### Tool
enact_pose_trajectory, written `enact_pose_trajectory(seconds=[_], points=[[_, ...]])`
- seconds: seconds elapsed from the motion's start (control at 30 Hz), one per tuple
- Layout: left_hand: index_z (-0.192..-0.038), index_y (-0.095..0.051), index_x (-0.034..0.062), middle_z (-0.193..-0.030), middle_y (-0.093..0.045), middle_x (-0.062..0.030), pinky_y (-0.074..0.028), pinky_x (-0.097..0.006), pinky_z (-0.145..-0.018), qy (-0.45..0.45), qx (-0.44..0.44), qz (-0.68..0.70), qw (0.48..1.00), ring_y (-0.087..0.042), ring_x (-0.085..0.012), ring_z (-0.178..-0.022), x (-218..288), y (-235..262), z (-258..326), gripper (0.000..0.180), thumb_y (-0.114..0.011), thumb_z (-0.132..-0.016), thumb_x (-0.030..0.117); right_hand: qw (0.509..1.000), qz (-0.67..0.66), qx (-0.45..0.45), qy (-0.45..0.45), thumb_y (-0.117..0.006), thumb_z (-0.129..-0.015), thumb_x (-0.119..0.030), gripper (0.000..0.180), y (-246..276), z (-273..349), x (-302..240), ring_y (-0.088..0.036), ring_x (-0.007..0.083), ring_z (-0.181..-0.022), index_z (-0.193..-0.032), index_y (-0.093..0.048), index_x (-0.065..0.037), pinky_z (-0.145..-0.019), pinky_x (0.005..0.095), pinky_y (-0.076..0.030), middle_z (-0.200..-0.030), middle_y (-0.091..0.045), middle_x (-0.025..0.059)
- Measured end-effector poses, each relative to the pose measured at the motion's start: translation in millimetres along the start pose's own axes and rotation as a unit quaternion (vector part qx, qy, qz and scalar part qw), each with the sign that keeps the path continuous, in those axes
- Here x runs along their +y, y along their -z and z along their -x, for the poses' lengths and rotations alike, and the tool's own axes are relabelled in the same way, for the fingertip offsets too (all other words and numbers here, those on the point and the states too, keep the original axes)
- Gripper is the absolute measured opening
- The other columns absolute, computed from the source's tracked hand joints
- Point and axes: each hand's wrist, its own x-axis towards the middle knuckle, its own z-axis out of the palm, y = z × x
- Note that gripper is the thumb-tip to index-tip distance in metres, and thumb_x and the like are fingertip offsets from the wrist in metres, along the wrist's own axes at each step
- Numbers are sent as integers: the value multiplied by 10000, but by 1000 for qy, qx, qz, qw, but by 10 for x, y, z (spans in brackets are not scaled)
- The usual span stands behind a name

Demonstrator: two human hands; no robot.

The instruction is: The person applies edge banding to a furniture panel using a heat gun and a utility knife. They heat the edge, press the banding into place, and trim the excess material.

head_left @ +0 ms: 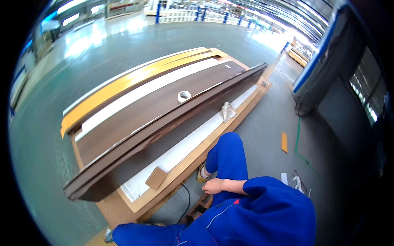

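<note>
Bent in front of my body, my right hand [213, 186] is beside my right leg, below the knee. Its fingers curl downward and look closed; whatever is in them, if anything, is hidden. Under it are a brown piece [200, 205] and a dark part I cannot make out. My left hand does not show. Ahead of me a long dark brown panel [176, 110] stands on edge, leaning, across a low stack. Behind it a white tape roll [184, 96] sits on a flat brown panel [119, 123]. A crumpled clear plastic piece [227, 112] lies on the near side.
A tan block [156, 178] rests on the near wooden edge [184, 170]. Yellow-faced strips [135, 78] line the far side. A black cable [188, 197] curves over the floor near my feet. An orange strip [284, 142] lies to the right, near a dark curtained frame [324, 61].
</note>
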Motion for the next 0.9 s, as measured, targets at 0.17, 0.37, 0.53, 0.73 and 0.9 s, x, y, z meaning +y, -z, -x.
enact_pose_trajectory(seconds=[0.17, 0.37, 0.53, 0.73, 0.9], points=[[-1132, -543, 17, -1076, -602, -124, -442, -370, -882, -15, -149, 23, 988, -544, -286, -1009, 1038, -382, 136, 374, -590, -809, 200, 987, -113, 107, 43, -510, -820, -224, 226, 11, 214, 97, -615, 352, -840, -929, -614, -55, -727, 455, -477, -876, -642, 174], [-1120, -548, 15, -1064, -605, -122, -449, -363, -867, 30, -202, 1, 979, -549, -274, -990, 1706, -556, 219, 361, -591, -808, 190, 953, -216, 169, 124, -517, -814, -215, 228, 112, 171, 179, -614, 349, -844, -902, -617, -30, -731, 447, -474, -882, -644, 172], [-1110, -552, 14, -1054, -606, -120, -455, -358, -854, 70, -201, -2, 977, -554, -264, -975, 1837, -490, 160, 349, -592, -807, 183, 967, -185, 131, 115, -534, -826, -231, 247, 228, 97, 107, -613, 372, -850, -880, -626, -8, -725, 460, -481, -886, -640, 207], [-1097, -557, 12, -1042, -609, -117, -462, -351, -838, 124, -158, 27, 979, -560, -252, -956, 1702, -72, 147, 336, -593, -805, 174, 972, -167, 130, 102, -538, -829, -255, 287, 234, 131, 215, -610, 384, -859, -870, -621, 16, -732, 465, -488, -874, -636, 220], [-1087, -561, 10, -1033, -611, -115, -468, -346, -825, 167, -90, 81, 979, -565, -242, -940, 1365, 653, 314, 324, -594, -804, 166, 968, -196, 127, 89, -517, -852, -287, 292, 157, 174, 157, -606, 395, -839, -894, -619, -17, -717, 475, -483, -874, -629, 225]])
